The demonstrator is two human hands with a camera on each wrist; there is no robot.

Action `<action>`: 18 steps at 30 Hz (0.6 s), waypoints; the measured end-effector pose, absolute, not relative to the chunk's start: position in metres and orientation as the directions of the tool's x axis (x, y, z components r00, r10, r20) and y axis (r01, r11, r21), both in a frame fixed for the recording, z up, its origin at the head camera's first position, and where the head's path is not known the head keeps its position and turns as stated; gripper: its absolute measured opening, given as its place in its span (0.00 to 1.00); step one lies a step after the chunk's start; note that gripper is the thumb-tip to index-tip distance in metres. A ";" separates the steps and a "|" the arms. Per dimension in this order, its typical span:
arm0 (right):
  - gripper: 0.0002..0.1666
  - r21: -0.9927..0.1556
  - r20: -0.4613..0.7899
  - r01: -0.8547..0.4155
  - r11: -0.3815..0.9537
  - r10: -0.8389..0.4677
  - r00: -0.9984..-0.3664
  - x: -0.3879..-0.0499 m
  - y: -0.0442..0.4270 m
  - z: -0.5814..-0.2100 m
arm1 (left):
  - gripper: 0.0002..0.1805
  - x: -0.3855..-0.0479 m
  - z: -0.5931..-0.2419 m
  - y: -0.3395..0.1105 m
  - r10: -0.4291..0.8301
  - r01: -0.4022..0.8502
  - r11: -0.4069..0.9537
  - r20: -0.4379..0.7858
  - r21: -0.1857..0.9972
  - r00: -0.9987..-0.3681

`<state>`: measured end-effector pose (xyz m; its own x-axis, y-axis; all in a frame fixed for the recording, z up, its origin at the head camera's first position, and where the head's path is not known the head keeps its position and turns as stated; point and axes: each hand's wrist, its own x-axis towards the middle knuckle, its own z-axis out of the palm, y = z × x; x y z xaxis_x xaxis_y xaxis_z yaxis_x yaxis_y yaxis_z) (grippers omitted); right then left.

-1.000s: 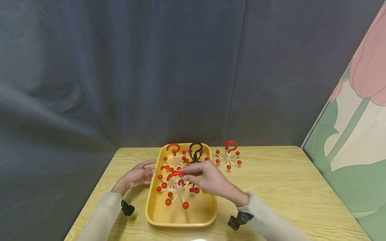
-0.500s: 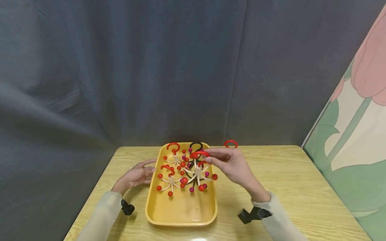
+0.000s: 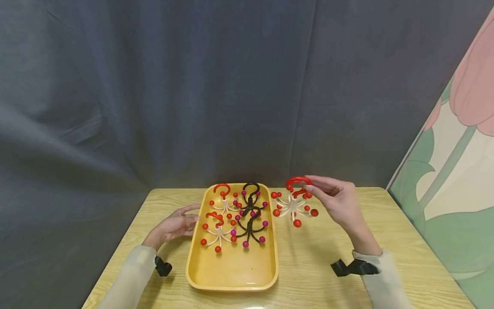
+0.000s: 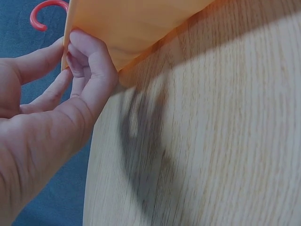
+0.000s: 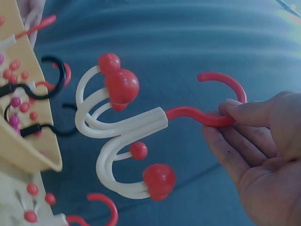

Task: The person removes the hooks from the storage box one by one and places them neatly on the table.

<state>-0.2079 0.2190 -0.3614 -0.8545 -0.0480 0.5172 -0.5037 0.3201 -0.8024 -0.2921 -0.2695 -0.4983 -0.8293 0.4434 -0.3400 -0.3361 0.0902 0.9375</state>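
Note:
Thumb and fingers of my right hand pinch the red hook of a white-armed piece with red balls, held above the table just right of the yellow tray. Behind and below it, partly hidden, is a similar piece, whose red hook shows in the right wrist view. My left hand grips the tray's left rim, pinched between thumb and fingers in the left wrist view. Inside the tray are two white pieces with red hooks and two black pieces with purple balls.
The wooden table extends on both sides of the tray. A dark blue curtain hangs behind it, and a panel with painted flowers stands at the right.
My right hand has carried the white piece from above the tray's middle to the right, past the tray's edge, uncovering the black pieces. The left hand has stayed at the rim.

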 end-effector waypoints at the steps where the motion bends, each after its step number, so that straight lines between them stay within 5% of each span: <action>1: 0.17 -0.800 0.518 -0.500 0.333 -0.037 -0.854 -0.208 0.223 -0.361 | 0.38 -0.292 -0.498 -0.269 0.446 -0.337 0.092 -0.342 0.937 -0.827; 18: 0.21 -0.795 0.490 -0.397 0.459 0.100 -0.866 -0.215 0.275 -0.370 | 0.39 -0.290 -0.498 -0.268 0.437 -0.327 0.113 -0.342 0.938 -0.832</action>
